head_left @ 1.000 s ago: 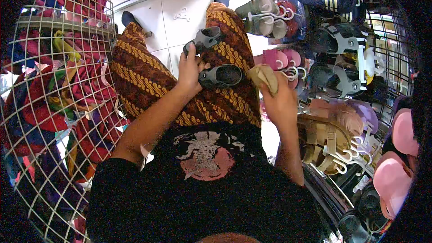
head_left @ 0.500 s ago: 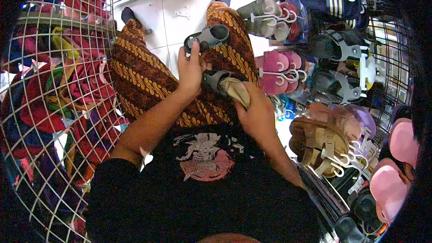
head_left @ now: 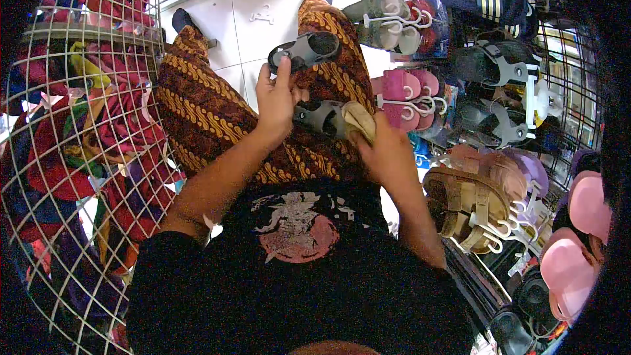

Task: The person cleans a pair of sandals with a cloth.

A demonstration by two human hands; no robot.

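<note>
the left hand (head_left: 276,102) grips a pair of grey sandals (head_left: 305,49) above the lap, one sandal over the other. the right hand (head_left: 389,152) is closed around a tan cloth (head_left: 359,120) (pressed against the lower sandal). a wire basket (head_left: 79,158) stands at the left.

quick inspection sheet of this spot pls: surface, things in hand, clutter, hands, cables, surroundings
surface: white tile floor, with a white hanger lying on it
job's things: two grey sandals; a tan cloth pressed on the lower one
clutter: wire basket full of coloured fabric, on the left
hands: left hand holds the grey sandals; right hand is closed on the cloth
cables: nothing seen
surroundings: rack of hung sandals on the right, among them a pink pair and a tan pair
</note>
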